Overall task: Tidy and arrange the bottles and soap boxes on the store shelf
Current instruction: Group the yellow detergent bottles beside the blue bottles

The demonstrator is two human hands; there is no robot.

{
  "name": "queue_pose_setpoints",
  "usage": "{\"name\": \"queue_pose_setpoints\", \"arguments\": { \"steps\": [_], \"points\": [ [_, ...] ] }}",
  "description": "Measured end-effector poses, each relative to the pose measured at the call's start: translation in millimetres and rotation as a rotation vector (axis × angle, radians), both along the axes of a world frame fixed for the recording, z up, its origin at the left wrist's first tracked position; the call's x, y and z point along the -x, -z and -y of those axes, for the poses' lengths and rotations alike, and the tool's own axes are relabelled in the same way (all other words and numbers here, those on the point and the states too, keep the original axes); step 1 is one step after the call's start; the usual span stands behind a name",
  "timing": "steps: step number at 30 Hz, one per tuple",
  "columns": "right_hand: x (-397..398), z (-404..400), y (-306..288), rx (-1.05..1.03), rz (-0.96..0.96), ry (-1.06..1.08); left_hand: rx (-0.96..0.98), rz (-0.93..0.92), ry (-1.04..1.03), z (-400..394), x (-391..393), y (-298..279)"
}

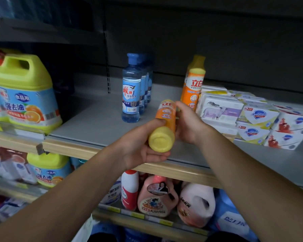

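- Your left hand [143,147] is gripping the orange bottle [164,126] near its yellow cap end, thumb lying across the side
- Your right hand [187,123] is curling round the bottle's far side (cap pointing back at you)
- Beyond your hands, blue bottles [132,89] are standing upright; soap boxes [252,119] are sitting right of your right hand

- An orange plastic bottle with a yellow cap [165,126] is lying tipped over in the air above the grey metal shelf [94,124], cap end facing the camera.
- A matching orange bottle [192,84] is standing upright beside stacked white cardboard soap boxes [248,119].
- Clear blue-capped bottles [131,89] are standing in a row running toward the back.
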State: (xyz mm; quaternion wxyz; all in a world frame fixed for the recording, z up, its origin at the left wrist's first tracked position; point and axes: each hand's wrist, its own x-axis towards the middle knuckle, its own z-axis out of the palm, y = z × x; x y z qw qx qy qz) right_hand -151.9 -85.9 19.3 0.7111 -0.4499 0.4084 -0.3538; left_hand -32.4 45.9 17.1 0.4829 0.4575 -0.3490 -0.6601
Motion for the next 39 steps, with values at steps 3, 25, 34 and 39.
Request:
{"name": "queue_pose_setpoints", "arguments": {
  "steps": [3, 25, 34, 39],
  "points": [
    [8, -3, -5, -0.021, 0.196, -0.057, 0.023, -0.169, 0.063, -3, -7, 8],
    [22, -34, -60, 0.195, 0.384, -0.304, 0.267, -0.61, 0.463, 0, 11, 26],
    [26, -37, -70, 0.589, -0.032, 0.053, 0.356, 0.251, -0.165, 15, 15, 23],
    [20, -42, -75, 0.767, -0.195, 0.159, 0.592, 0.784, -0.395, 26, 15, 27]
  ]
}}
